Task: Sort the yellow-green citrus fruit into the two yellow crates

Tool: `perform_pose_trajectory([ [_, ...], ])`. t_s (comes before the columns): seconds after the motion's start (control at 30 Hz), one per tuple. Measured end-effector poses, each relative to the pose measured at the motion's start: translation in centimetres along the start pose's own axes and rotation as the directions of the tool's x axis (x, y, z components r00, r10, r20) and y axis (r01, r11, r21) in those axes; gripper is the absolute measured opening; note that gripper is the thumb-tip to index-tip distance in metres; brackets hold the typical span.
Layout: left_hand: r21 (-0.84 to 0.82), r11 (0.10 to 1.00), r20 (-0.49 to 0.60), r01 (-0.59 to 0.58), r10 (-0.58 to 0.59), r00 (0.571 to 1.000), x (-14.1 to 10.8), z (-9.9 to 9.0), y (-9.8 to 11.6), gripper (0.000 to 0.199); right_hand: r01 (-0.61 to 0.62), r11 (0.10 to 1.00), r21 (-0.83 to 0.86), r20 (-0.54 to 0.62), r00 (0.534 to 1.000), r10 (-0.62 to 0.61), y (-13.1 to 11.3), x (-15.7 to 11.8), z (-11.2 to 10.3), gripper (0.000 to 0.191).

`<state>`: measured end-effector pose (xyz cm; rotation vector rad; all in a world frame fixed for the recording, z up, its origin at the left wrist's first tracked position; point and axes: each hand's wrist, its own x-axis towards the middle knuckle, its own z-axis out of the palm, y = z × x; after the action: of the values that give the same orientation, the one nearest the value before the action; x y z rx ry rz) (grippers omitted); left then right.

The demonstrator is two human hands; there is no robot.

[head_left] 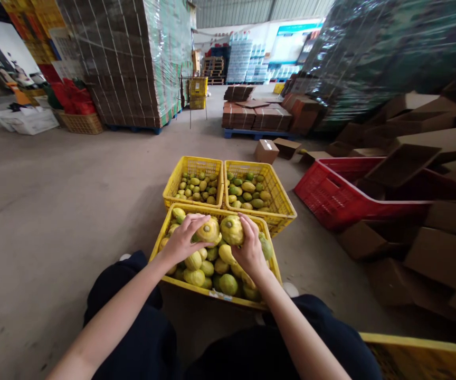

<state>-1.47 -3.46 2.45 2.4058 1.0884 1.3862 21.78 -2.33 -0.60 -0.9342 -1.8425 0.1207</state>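
Observation:
My left hand is closed around a yellow-green fruit, ribbed and rounded like a small papaya or melon. Beside it, my right hand grips a second, similar fruit with deeper ribs. Both are held side by side, stem ends towards me, above the near yellow crate. That crate is filled with more such fruit, some yellow and some greener. My forearms and hands cover part of the pile.
Behind stand two yellow crates, one at left and one at right, partly filled with smaller-looking fruit. A red crate and cardboard boxes crowd the right. Wrapped pallet stacks rise beyond. Another yellow crate edges in lower right.

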Motion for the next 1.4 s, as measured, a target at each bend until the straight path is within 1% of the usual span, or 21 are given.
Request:
perform_pose_trajectory([
  [0.1, -0.032, 0.999, -0.024, 0.002, -0.003, 1.000, -0.3, 0.2, -0.4, 0.053, -0.017, 1.000, 0.006, 0.004, 1.000, 0.017, -0.2, 0.1, 0.2, 0.075],
  [0.23, -0.075, 0.997, -0.066, -0.006, 0.002, 0.998, -0.5, 0.1, -0.5, 0.041, 0.035, 0.999, -0.037, -0.030, 0.999, -0.036, -0.3, 0.3, 0.4, 0.079],
  [0.3, -0.107, 0.992, -0.042, 0.066, -0.071, 0.997, -0.4, -0.1, -0.1, 0.038, 0.055, 0.998, -0.043, -0.041, 0.998, -0.057, -0.4, 0.4, 0.6, 0.080],
  [0.37, -0.157, 0.971, -0.011, 0.178, -0.182, 0.983, -0.2, -0.5, 0.5, 0.040, 0.026, 0.999, -0.022, -0.029, 0.999, -0.026, -0.6, 0.6, 0.6, 0.079],
  [0.43, -0.240, 0.925, 0.007, 0.296, -0.303, 0.953, 0.1, -0.7, 1.1, 0.048, -0.049, 0.998, 0.026, -0.003, 0.999, 0.049, -1.0, 0.8, 0.5, 0.078],
  [0.47, -0.301, 0.882, 0.020, 0.364, -0.376, 0.927, 0.3, -0.8, 1.3, 0.054, -0.093, 0.994, 0.060, 0.017, 0.996, 0.093, -1.3, 1.0, 0.4, 0.079],
  [0.5, -0.374, 0.816, 0.047, 0.441, -0.458, 0.888, 0.6, -0.8, 1.3, 0.062, -0.144, 0.984, 0.101, 0.042, 0.989, 0.140, -1.7, 1.3, 0.3, 0.080],
  [0.53, -0.449, 0.722, 0.096, 0.527, -0.547, 0.831, 0.8, -0.7, 1.3, 0.069, -0.201, 0.967, 0.153, 0.073, 0.979, 0.192, -2.1, 1.5, 0.1, 0.083],
  [0.57, -0.512, 0.599, 0.164, 0.616, -0.635, 0.755, 1.0, -0.7, 1.1, 0.073, -0.269, 0.938, 0.217, 0.112, 0.962, 0.250, -2.6, 1.8, -0.1, 0.087],
  [0.63, -0.578, 0.317, 0.323, 0.752, -0.757, 0.567, 1.5, -0.5, 0.6, 0.070, -0.431, 0.824, 0.368, 0.216, 0.902, 0.375, -3.7, 2.3, -0.4, 0.098],
  [0.7, -0.568, 0.078, 0.472, 0.819, -0.784, 0.403, 1.9, -0.3, 0.1, 0.060, -0.607, 0.619, 0.498, 0.353, 0.794, 0.495, -4.7, 2.7, -0.7, 0.105],
  [0.73, -0.552, -0.009, 0.534, 0.834, -0.771, 0.346, 2.0, -0.3, -0.1, 0.060, -0.686, 0.494, 0.534, 0.433, 0.724, 0.538, -5.1, 2.9, -0.8, 0.104],
  [0.8, -0.524, -0.122, 0.622, 0.843, -0.730, 0.281, 2.2, -0.2, -0.4, 0.067, -0.788, 0.255, 0.560, 0.571, 0.591, 0.570, -5.7, 3.2, -0.8, 0.094],
  [0.83, -0.516, -0.153, 0.645, 0.843, -0.716, 0.265, 2.3, -0.2, -0.5, 0.070, -0.809, 0.159, 0.566, 0.619, 0.545, 0.566, -5.8, 3.3, -0.8, 0.084],
  [0.87, -0.514, -0.170, 0.655, 0.841, -0.711, 0.257, 2.3, -0.1, -0.5, 0.073, -0.814, 0.082, 0.575, 0.651, 0.517, 0.555, -5.9, 3.4, -0.7, 0.073],
  [0.97, -0.516, -0.184, 0.646, 0.837, -0.725, 0.239, 2.3, 0.1, -0.5, 0.075, -0.798, -0.054, 0.600, 0.695, 0.487, 0.529, -5.8, 3.6, -0.4, 0.051],
  [1.1, -0.501, -0.188, 0.643, 0.845, -0.734, 0.218, 2.3, 0.4, -0.4, 0.079, -0.813, -0.100, 0.574, 0.724, 0.447, 0.526, -5.3, 3.6, 0.1, 0.048],
  [1.23, -0.476, -0.219, 0.652, 0.852, -0.738, 0.174, 2.3, 0.8, -0.1, 0.083, -0.820, -0.109, 0.563, 0.728, 0.429, 0.535, -5.1, 3.5, 0.2, 0.047],
  [1.3, -0.494, -0.216, 0.643, 0.842, -0.743, 0.187, 2.1, 1.1, 0.1, 0.082, -0.822, -0.148, 0.550, 0.750, 0.408, 0.521, -5.0, 3.7, 0.1, 0.047],
  [1.37, -0.543, -0.177, 0.610, 0.821, -0.755, 0.241, 1.8, 1.5, 0.3, 0.077, -0.823, -0.200, 0.531, 0.776, 0.378, 0.505, -4.8, 3.9, 0.0, 0.049],
  [1.4, -0.576, -0.134, 0.576, 0.806, -0.767, 0.283, 1.7, 1.7, 0.4, 0.074, -0.824, -0.214, 0.525, 0.781, 0.365, 0.507, -4.7, 3.9, 0.1, 0.051],
])
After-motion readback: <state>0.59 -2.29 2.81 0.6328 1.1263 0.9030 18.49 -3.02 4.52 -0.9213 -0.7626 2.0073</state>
